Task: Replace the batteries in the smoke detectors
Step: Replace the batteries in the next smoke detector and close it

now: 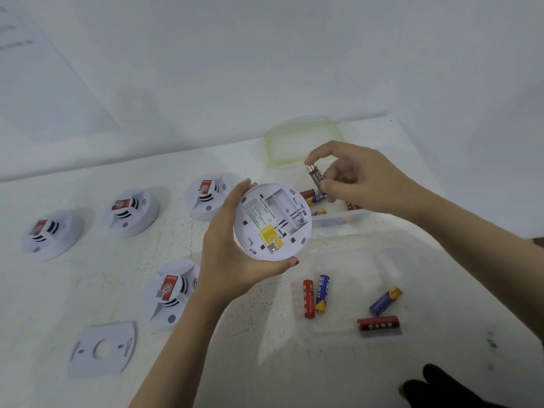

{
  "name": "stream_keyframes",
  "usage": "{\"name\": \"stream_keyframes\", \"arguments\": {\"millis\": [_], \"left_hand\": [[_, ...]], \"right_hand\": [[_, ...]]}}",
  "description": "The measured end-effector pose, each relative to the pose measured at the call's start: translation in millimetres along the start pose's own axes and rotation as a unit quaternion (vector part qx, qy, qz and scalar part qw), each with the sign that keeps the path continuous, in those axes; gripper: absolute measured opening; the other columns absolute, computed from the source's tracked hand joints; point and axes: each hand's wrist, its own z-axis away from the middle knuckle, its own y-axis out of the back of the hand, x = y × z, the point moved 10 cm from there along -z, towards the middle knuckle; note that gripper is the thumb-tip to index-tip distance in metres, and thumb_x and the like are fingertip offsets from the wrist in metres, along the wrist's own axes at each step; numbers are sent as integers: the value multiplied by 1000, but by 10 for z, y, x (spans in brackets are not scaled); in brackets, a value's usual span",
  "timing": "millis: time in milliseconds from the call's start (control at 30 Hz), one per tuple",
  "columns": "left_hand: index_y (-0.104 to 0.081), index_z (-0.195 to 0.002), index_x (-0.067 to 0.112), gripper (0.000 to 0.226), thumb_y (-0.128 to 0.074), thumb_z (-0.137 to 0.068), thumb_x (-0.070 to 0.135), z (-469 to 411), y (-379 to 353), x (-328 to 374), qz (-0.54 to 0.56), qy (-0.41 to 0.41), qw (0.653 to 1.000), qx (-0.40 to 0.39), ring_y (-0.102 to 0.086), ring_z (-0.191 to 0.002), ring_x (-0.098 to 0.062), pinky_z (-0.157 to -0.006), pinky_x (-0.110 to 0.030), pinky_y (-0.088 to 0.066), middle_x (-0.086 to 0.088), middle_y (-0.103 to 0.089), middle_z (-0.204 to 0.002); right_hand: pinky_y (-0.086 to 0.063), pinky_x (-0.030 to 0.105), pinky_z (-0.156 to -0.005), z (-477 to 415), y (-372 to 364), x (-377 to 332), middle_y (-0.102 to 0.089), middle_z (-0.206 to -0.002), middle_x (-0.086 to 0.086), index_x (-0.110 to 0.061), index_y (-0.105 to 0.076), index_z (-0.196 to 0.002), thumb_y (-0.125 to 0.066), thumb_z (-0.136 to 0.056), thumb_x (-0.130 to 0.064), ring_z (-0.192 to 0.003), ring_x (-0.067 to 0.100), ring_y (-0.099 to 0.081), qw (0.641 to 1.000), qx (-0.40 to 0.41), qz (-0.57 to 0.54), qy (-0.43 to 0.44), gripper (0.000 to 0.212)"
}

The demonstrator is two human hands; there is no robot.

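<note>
My left hand (232, 257) grips a round white smoke detector (272, 222) by its rim, its back facing me. The battery bay in it is open with no cells inside. A yellow sticker sits below the bay. My right hand (356, 178) pinches a dark grey battery (315, 176) between thumb and fingers, just above and right of the detector. Behind it, a clear box (338, 220) holds several batteries.
Several white detectors with red labels lie on the white table: (51, 234), (131, 212), (206, 195), (172, 290). A white mounting plate (101, 350) lies front left. Loose red and blue batteries (316, 294), (379, 323) lie in a clear tray. A green-rimmed lid (303, 141) rests at the back.
</note>
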Motion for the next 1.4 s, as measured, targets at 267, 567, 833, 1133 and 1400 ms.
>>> {"name": "stream_keyframes", "arguments": {"millis": [267,567,833,1133,1400], "left_hand": [[-42,-136,18,103,-81,-50,59,-38,-16,130,-3,-32,999,1,-53,-114,2,-95,-19,-48,14,-55,-125],[-42,-133,16,99,-76,-53,64,-7,31,266,-10,-65,998,20,-52,-108,9,-90,-14,-48,15,-54,-122],[-42,-131,12,97,-75,-55,62,69,67,326,-43,-90,993,57,-56,-109,-6,-94,-24,-50,6,-55,-123],[-44,-129,14,92,-77,-54,56,135,102,354,-11,-80,995,65,-54,-105,8,-89,-15,-49,13,-56,-117],[-44,-132,16,97,-77,-53,61,116,9,220,-3,-46,998,42,-50,-109,15,-90,-11,-46,23,-51,-120]], "right_hand": [[-36,8,-56,261,-138,-418,-68,-69,1,-20,-57,-103,-68,-82,-2,-65,10,-56,994,32,-63,81,29],[-47,15,-81,266,-257,-408,-55,-122,-4,-29,-61,-110,-65,-81,-15,-111,1,-52,983,47,88,153,33],[-54,39,-61,276,-361,-371,-67,-90,-5,-23,-64,-103,-52,-88,-29,-79,18,-65,990,33,36,136,20],[-53,20,-71,387,-389,-420,-71,-105,5,-7,-70,-108,-54,-89,-15,-91,16,-66,972,95,59,207,26],[-50,30,-93,410,-460,-268,-59,-130,9,-11,-63,-121,-51,-91,-22,-126,12,-50,970,58,134,196,34]]}}
